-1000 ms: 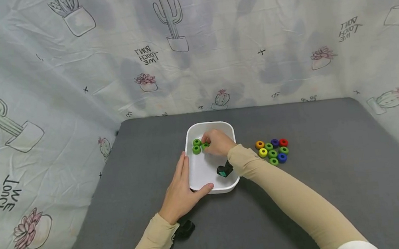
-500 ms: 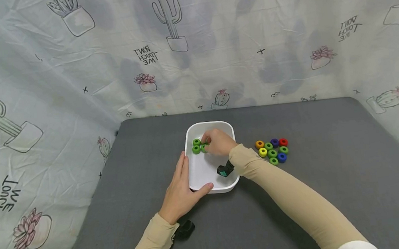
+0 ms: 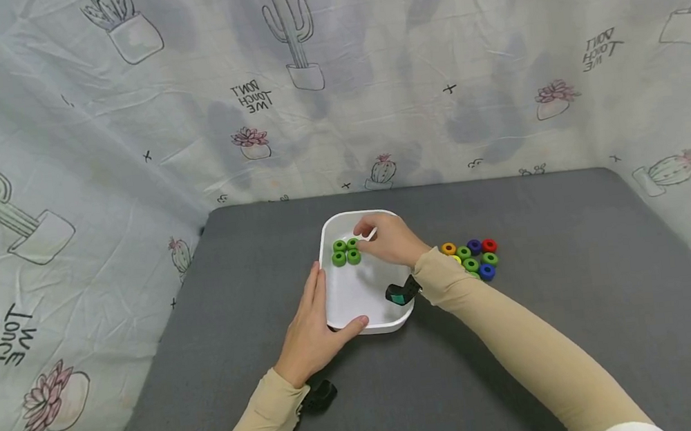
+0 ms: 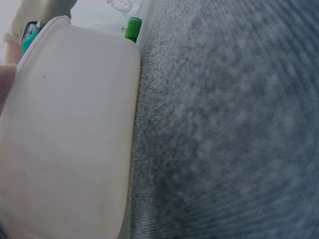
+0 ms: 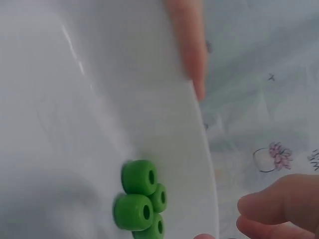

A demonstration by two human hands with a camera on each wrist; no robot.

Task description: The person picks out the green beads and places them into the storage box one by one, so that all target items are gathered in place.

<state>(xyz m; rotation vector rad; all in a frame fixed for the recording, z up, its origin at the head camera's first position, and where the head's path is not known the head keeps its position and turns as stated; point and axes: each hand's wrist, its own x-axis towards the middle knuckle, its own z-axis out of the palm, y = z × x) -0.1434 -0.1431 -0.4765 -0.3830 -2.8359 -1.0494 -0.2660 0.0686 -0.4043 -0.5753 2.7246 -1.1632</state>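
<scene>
Though beside tray [image 3: 360,297] — beads [image 3: 472,268] part-behind sleeve [image 3: 516,334]

Toward the wearer from the right fingers [image 3: 366,224], the tray [image 3: 353,294] has free floor, overhung by the wrist camera [image 3: 398,295]; four green beads [image 3: 350,256] block their left.

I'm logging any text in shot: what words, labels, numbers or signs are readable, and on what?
"DON'T TOUCH ME", apparently, in flipped letters: three places on the cloth backdrop.
"x": small crosses, same backdrop.
Right wrist view: lettering cut off at edge, unreadable.
White tray, green beads: none visible.
</scene>
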